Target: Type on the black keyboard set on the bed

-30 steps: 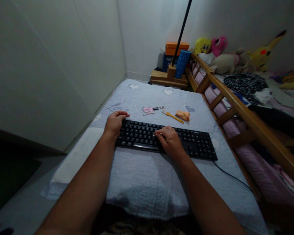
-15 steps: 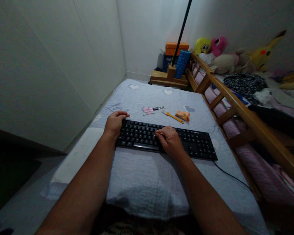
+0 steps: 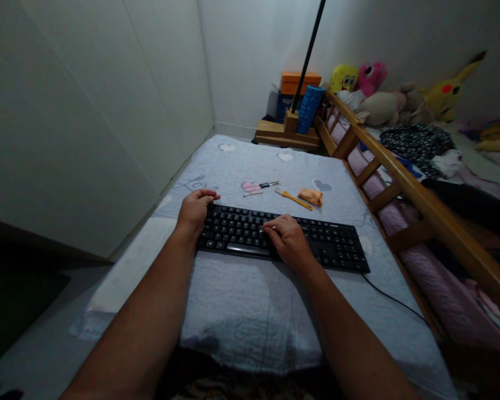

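Note:
A black keyboard (image 3: 337, 247) lies across a pale blue quilted cover (image 3: 250, 311) in front of me. My left hand (image 3: 195, 211) rests on the keyboard's left end, its fingers curled over the far corner. My right hand (image 3: 289, 240) sits on the middle keys with thumb and fingers pinched together at the key tops. What they pinch is too small to make out. Just beyond the keyboard lie a pink item (image 3: 251, 188), a small black-handled tool (image 3: 269, 184), a yellow-handled brush (image 3: 294, 198) and an orange cloth (image 3: 310, 196).
The keyboard's cable (image 3: 394, 300) trails off to the right. A wooden bed rail (image 3: 400, 172) runs along the right side, with plush toys (image 3: 370, 78) and clothes behind it. A white wall (image 3: 87, 111) closes the left. A black pole (image 3: 310, 50), blue roller (image 3: 310, 108) and orange box (image 3: 300, 80) stand at the far end.

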A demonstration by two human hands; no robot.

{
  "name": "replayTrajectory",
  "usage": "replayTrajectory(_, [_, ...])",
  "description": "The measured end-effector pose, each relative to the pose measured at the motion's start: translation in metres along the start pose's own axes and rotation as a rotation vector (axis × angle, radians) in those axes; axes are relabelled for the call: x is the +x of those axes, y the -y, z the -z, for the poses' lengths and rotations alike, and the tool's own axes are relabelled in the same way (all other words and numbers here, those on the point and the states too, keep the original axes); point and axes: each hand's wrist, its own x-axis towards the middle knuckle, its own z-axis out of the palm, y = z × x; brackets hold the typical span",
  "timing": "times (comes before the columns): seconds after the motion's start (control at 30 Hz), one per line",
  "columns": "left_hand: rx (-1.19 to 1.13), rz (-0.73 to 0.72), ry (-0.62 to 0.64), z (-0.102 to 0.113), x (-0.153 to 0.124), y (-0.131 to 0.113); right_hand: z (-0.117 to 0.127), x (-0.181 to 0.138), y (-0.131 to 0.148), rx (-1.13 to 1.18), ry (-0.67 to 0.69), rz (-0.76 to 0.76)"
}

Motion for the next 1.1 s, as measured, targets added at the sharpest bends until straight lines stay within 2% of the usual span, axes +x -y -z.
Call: replayTrajectory(1.1, [-0.007, 0.01, -0.002, -0.0008, -0.0009, -0.0012, 0.0024, -0.0006, 0.0, -0.031, 0.0, 0.009])
